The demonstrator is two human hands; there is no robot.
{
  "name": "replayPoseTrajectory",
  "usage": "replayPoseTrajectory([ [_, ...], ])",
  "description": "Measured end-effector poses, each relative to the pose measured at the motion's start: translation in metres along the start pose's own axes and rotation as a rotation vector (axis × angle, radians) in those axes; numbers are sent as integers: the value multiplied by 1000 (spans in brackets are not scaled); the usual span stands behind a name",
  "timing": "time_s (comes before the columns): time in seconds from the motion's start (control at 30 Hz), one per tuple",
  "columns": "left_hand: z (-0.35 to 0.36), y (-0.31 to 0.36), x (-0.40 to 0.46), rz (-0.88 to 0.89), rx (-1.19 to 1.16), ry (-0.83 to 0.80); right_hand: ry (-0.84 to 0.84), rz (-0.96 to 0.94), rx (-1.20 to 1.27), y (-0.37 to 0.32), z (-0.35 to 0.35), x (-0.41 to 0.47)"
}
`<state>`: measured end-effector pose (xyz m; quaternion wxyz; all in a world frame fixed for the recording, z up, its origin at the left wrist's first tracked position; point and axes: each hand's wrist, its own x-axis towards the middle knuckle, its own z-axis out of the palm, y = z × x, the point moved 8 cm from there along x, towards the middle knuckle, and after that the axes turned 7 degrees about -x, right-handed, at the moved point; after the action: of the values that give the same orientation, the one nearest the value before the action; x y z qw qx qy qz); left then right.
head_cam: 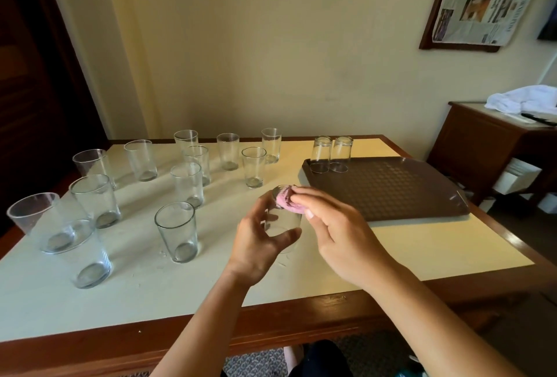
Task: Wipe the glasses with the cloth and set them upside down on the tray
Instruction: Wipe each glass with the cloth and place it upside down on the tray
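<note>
My left hand point(259, 244) grips a clear glass point(284, 223) above the table, fingers and thumb curled round its body. My right hand point(337, 232) pinches a small pink cloth point(286, 200) and holds it against the far end of that glass. To the right lies a brown tray point(391, 193). Two glasses point(330, 153) stand upside down at its far left corner. Several more glasses point(187, 183) stand upright across the left half of the table; the nearest is a glass point(177, 230) just left of my left hand.
The table point(437, 244) has a pale top and a wooden rim. A wooden side table point(482, 138) with a white cloth stands at the right. A framed newspaper hangs on the wall at the upper right.
</note>
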<state>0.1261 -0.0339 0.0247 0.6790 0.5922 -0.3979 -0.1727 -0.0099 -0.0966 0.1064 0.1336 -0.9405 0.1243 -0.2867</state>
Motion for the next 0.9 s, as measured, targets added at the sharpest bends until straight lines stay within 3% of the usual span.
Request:
replayPoseTrajectory([
  [0.13, 13, -1, -7, -8, -33, -22, 50, 97, -18, 17, -7, 11],
  [0.3, 7, -1, -1, -8, -18, -8, 31, -19, -22, -1, -1, 1],
  [0.47, 14, -2, -5, -13, -19, -41, 66, 69, -45, 20, -6, 10],
  [0.63, 11, 0, -1, -6, -52, -12, 56, -62, -40, -3, 3, 0],
  [0.8, 23, 2, -7, -7, -61, -44, 96, 61, -41, 24, -8, 6],
  [0.9, 25, 5, -4, 3, -84, -30, 64, 6, -43, 7, 1, 5],
])
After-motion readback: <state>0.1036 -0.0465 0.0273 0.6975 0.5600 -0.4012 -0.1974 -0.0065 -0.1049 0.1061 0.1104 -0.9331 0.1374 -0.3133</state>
